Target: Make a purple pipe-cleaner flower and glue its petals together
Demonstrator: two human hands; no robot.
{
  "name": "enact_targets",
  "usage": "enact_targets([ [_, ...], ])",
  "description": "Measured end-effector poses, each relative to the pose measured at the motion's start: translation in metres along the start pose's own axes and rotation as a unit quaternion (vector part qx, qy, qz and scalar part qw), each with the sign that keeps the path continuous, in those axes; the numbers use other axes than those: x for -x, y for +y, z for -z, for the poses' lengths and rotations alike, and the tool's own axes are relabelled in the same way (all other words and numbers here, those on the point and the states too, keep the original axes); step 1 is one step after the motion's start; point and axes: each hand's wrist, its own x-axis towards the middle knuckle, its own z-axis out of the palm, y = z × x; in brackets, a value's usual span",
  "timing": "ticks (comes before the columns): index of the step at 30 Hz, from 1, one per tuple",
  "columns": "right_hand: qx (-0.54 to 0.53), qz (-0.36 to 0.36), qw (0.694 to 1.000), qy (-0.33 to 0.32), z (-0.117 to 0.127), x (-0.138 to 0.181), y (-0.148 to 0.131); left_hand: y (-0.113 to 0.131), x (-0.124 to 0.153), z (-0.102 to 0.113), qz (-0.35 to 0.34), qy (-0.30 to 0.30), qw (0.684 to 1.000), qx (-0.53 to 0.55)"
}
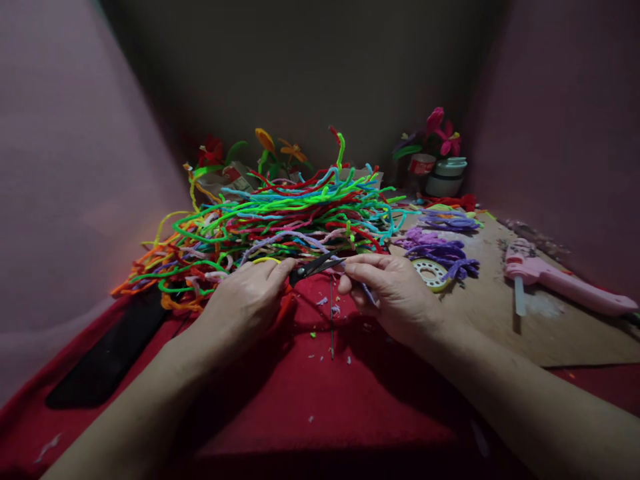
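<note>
My left hand (250, 293) is closed round the yellow-handled scissors (313, 268), whose dark blades point right. My right hand (390, 290) pinches a thin purple pipe cleaner piece (369, 293) at the blade tips. A thin dark wire (331, 317) hangs down between the hands over the red cloth (320, 393). Small fuzzy clippings lie on the cloth below the hands. Just behind both hands a big tangled heap of pipe cleaners (280, 220) in green, blue, red and orange is piled up.
A brown board (505, 313) at the right carries purple pipe-cleaner pieces (440, 250), a tape roll (431, 273) and a pink glue gun (560, 280). Pipe-cleaner flowers (443, 137) stand in jars at the back right. A black flat object (107, 353) lies at the left.
</note>
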Motion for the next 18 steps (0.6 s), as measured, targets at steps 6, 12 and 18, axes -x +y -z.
enact_targets([
  [6, -0.003, 0.000, 1.000, 0.010, -0.0001, 0.0007, -0.0015, 0.0012, -0.0008, 0.0033, -0.009, -0.006, 0.999, -0.037],
  [12, -0.007, -0.010, 1.000, 0.006, -0.0004, 0.0013, -0.0025, 0.0053, -0.0004, 0.0046, -0.009, -0.006, 0.998, -0.057],
  [18, 0.014, 0.016, 1.000, 0.001, 0.0020, -0.0002, 0.0000, 0.0035, 0.0008, 0.0037, 0.020, 0.000, 0.999, -0.049],
])
